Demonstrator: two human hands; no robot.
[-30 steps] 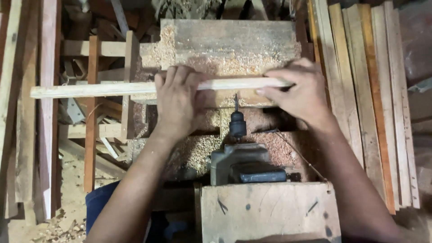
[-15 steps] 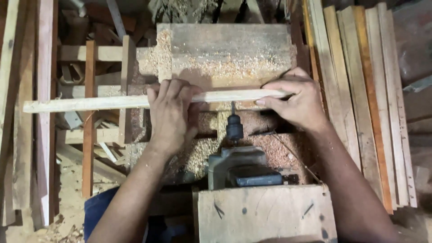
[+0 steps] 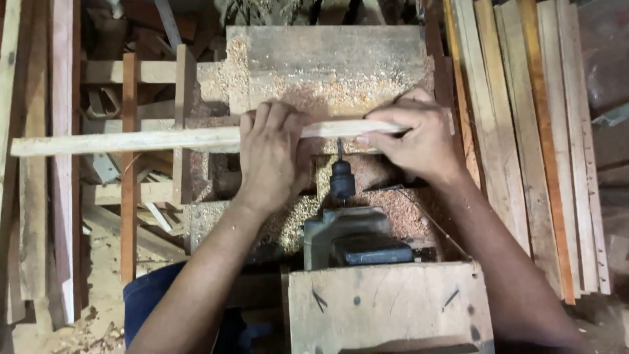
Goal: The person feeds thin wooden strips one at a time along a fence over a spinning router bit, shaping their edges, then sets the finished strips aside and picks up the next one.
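Note:
A long pale wooden strip (image 3: 144,139) lies crosswise over a sawdust-covered wooden work block (image 3: 327,62). My left hand (image 3: 272,154) is clamped over the strip near its middle. My right hand (image 3: 419,141) pinches the strip's right end, fingers on top. Just below the strip, between my hands, a horizontal drill bit and dark chuck (image 3: 342,178) point at the strip's near edge. The chuck belongs to a grey motor unit (image 3: 350,239) behind a wooden box (image 3: 386,308).
Long wooden slats (image 3: 524,131) lean in a row on the right. More planks (image 3: 62,164) and a rough wooden frame (image 3: 131,164) stand on the left. Sawdust and shavings (image 3: 288,223) cover the bench around the drill. Blue cloth (image 3: 147,298) shows at lower left.
The strip has slid leftward and slightly downward in view, with both hands moving along it toward the drill bit.

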